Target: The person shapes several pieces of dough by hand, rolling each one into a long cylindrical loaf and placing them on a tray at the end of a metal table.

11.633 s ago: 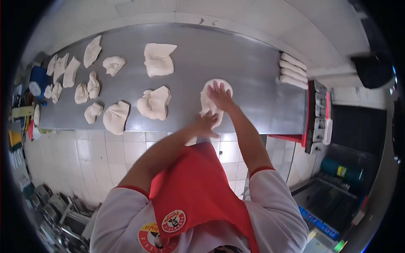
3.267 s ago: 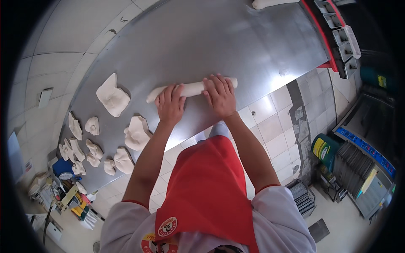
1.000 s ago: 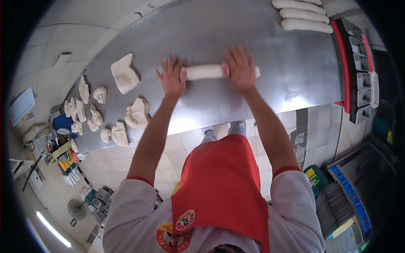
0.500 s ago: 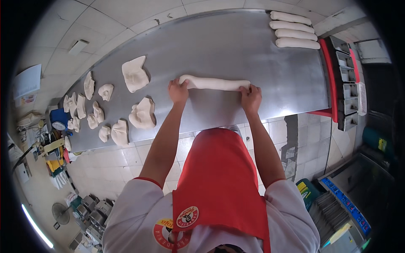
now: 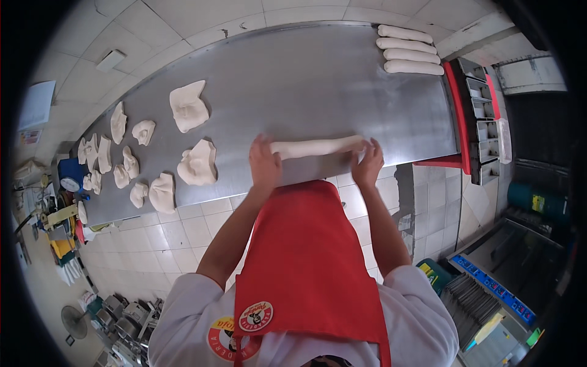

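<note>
A long roll of pale dough (image 5: 318, 147) is pressed flat-handed onto a steel worktable (image 5: 342, 85), with the left hand (image 5: 264, 164) laid over one end and the right hand (image 5: 369, 160) over the other. Neither hand is closed around the dough: the palms and spread fingers rest on top of it, so it is pinned between hands and table rather than gripped, and it lies just in front of the red apron (image 5: 306, 269).

Well out to the left of the left hand, about 12 unshaped dough pieces (image 5: 197, 164) are scattered along the table, the smallest of them crowded at the far-left end near a blue scale (image 5: 72, 177). The nearest of these lumps lies just beside the left hand but apart from it.

Beyond the right hand, at the table's far corner, 4 finished dough logs (image 5: 408, 50) are lined up side by side (all of a similar length to the one under the palms). Next to them a red rack of metal tins (image 5: 480, 122) stands beside the table's edge.

By the look of it, the work is judged to be in an early stage: 4 rolled, 1 nearly rolled, roughly 12 left.
</note>
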`<state>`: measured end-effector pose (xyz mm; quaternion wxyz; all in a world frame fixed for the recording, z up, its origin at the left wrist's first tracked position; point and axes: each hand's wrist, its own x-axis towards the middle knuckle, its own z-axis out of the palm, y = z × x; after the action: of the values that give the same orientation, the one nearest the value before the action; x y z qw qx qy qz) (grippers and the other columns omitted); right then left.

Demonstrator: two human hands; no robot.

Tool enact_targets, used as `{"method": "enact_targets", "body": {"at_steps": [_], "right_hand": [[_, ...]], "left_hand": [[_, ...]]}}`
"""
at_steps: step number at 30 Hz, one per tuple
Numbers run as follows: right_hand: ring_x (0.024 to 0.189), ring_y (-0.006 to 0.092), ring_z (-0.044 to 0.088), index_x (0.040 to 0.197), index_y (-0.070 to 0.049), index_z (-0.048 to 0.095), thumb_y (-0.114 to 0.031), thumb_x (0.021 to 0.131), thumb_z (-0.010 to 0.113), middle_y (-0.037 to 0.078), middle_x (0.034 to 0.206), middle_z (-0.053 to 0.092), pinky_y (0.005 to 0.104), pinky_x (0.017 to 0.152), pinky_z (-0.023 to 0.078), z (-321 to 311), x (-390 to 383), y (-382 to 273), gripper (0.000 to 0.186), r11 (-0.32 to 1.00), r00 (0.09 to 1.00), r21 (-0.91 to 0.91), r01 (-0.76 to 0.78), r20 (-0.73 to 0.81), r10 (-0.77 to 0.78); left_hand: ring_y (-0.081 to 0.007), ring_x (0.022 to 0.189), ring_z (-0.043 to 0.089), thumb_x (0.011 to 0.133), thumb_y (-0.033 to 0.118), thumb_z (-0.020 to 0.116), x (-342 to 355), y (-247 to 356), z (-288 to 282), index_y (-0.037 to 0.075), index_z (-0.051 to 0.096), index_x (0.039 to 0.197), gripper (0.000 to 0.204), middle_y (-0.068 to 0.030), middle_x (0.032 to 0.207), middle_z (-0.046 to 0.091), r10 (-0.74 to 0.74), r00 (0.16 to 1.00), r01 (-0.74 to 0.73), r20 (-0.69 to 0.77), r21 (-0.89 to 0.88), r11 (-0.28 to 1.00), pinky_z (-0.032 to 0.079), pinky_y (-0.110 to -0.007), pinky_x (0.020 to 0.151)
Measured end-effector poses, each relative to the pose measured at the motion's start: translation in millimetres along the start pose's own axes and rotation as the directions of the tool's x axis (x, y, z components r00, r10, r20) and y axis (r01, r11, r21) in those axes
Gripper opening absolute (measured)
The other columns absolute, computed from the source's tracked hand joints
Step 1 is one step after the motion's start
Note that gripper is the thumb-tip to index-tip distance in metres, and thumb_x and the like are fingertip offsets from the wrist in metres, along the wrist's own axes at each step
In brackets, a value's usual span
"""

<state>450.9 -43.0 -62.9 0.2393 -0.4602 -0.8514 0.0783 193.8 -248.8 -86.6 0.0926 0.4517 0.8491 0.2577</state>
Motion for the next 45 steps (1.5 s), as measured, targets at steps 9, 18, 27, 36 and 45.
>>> {"method": "enact_targets", "body": {"at_steps": [9, 18, 27, 36, 45], "right_hand": [[0.161, 0.0412, 0.030, 0.160, -0.009, 0.050, -0.055, 0.110, 0.049, 0.016, 0.169, 0.041, 0.0686, 0.128, 0.020, 91, 110, -64, 0.068, 0.982, 0.928, 0.099, 0.162, 0.324, -0.186], [0.163, 0.0384, 0.026, 0.161, -0.012, 0.048, -0.037, 0.104, 0.062, 0.015, 0.166, 0.045, 0.0680, 0.130, 0.018, 34, 45, -19, 0.064, 0.855, 0.690, 0.326, 0.404, 0.505, -0.519], [0.128, 0.0258, 0.060, 0.140, -0.018, 0.067, -0.031, 0.095, 0.071, 0.005, 0.132, 0.065, 0.0574, 0.106, 0.043, 31, 96, 30, 0.047, 0.846, 0.522, 0.330, 0.419, 0.675, -0.522], [0.138, 0.0292, 0.059, 0.146, -0.022, 0.062, -0.028, 0.087, 0.084, 0.005, 0.143, 0.065, 0.0771, 0.112, 0.035, -110, 298, 255, 0.063, 0.858, 0.821, -0.021, 0.514, 0.302, -0.484], [0.159, 0.0479, 0.032, 0.167, -0.011, 0.037, -0.036, 0.094, 0.079, 0.025, 0.170, 0.037, 0.0705, 0.123, 0.030, 18, 181, 174, 0.088, 0.981, 0.909, 0.189, 0.040, 0.402, -0.115]], "left_hand": [[-0.0413, 0.164, 0.023, 0.109, 0.048, 0.049, 159, 35, 35, 0.014, 0.043, 0.164, 0.065, -0.0148, 0.178, 0.027, -0.016, 0.994, -0.027, 0.105, 0.401, 0.916, 0.015, -0.072, 0.128], [-0.0368, 0.156, 0.038, 0.107, 0.049, 0.055, 43, 49, 22, 0.015, 0.047, 0.163, 0.067, -0.0124, 0.166, 0.046, 0.051, 0.971, -0.101, 0.232, 0.208, 0.973, 0.019, -0.064, 0.126], [-0.0381, 0.124, 0.054, 0.075, 0.026, 0.097, 60, 48, 16, 0.022, 0.063, 0.146, 0.079, -0.0159, 0.134, 0.056, -0.030, 0.963, 0.010, 0.266, 0.076, 0.997, 0.046, -0.052, 0.106], [-0.0388, 0.122, 0.060, 0.078, 0.024, 0.094, 228, 309, 66, 0.011, 0.068, 0.142, 0.070, -0.0173, 0.136, 0.063, 0.304, 0.952, -0.290, -0.019, -0.359, 0.887, 0.049, -0.050, 0.106], [-0.0417, 0.159, 0.029, 0.093, 0.037, 0.080, 157, 213, 102, 0.020, 0.043, 0.165, 0.083, -0.0188, 0.174, 0.027, 0.284, 0.885, -0.260, 0.369, -0.114, 0.959, 0.031, -0.060, 0.126]]}}
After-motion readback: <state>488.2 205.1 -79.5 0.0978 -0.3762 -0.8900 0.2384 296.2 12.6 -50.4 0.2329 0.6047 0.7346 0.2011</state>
